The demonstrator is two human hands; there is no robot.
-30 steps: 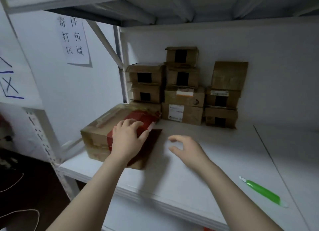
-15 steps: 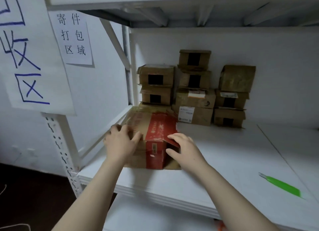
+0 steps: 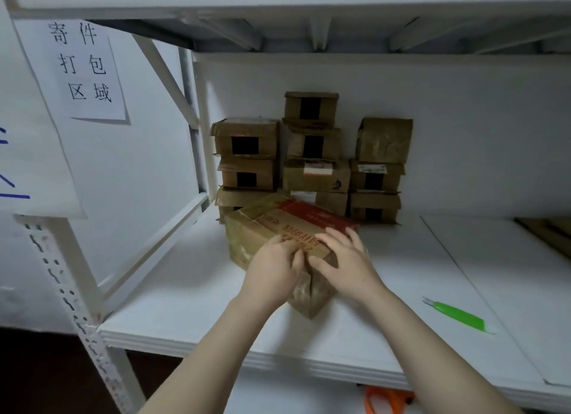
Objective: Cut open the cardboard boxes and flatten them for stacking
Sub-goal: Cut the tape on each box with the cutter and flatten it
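Observation:
A brown cardboard box with red print [image 3: 272, 225] sits on the white shelf [image 3: 386, 296], turned with one corner toward me. My left hand [image 3: 273, 271] and my right hand [image 3: 346, 259] both rest on its near top edge, fingers curled over the cardboard, thumbs close together. A green utility knife [image 3: 457, 316] lies on the shelf to the right, apart from both hands.
Several small taped cardboard boxes [image 3: 312, 154] are stacked against the back wall behind the held box. A white upright post [image 3: 197, 126] and diagonal brace stand at left. Orange scissor handles [image 3: 386, 399] show below the shelf edge. Paper signs [image 3: 83, 67] hang at left.
The box has been turned and pulled further onto the shelf, away from the left edge. My right hand came from the bare shelf onto the box, and both hands now meet on its top.

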